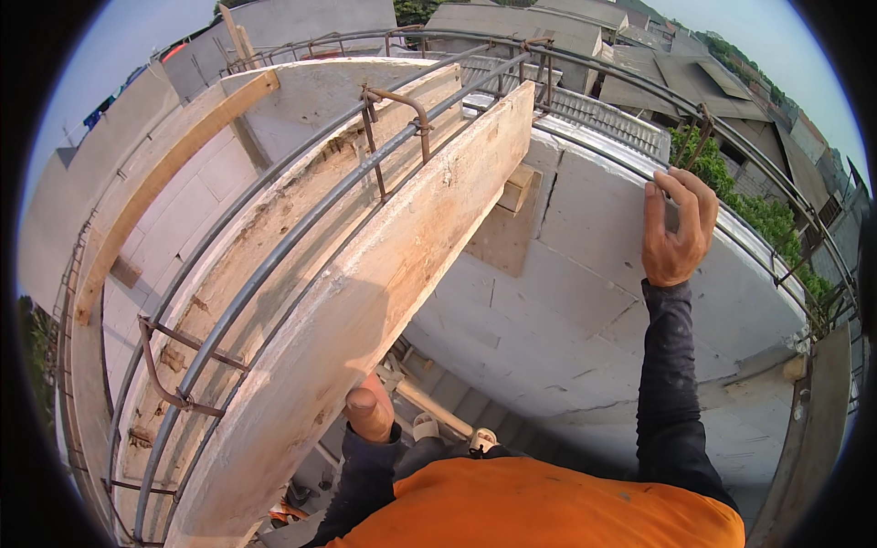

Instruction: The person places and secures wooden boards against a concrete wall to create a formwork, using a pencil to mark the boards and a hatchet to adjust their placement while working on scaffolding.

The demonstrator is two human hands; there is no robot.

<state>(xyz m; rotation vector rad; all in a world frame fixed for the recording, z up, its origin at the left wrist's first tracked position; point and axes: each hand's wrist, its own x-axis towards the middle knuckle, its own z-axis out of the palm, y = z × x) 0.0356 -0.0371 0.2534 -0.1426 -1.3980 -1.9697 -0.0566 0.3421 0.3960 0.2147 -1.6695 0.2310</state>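
My left hand point(370, 411) is at the lower edge of a long, pale, curved board point(384, 265), its thumb showing and the other fingers largely hidden. My right hand point(678, 228) has its fingers bent over a steel bar point(621, 166) along the top edge of the white block wall point(575, 256). Beside the board, curved steel bars point(247, 292) joined by bent rusty ties point(164, 388) run over a second rough board point(206, 306). A small wooden block point(517, 188) sits under the upper end of the pale board.
Another curved timber point(155, 192) runs along the left wall. Below me are narrow steps point(470, 411), my feet point(484, 438) and a light pole point(425, 402). Beyond the wall are rooftops point(694, 87), green foliage point(786, 247) and more rebar along the rim.
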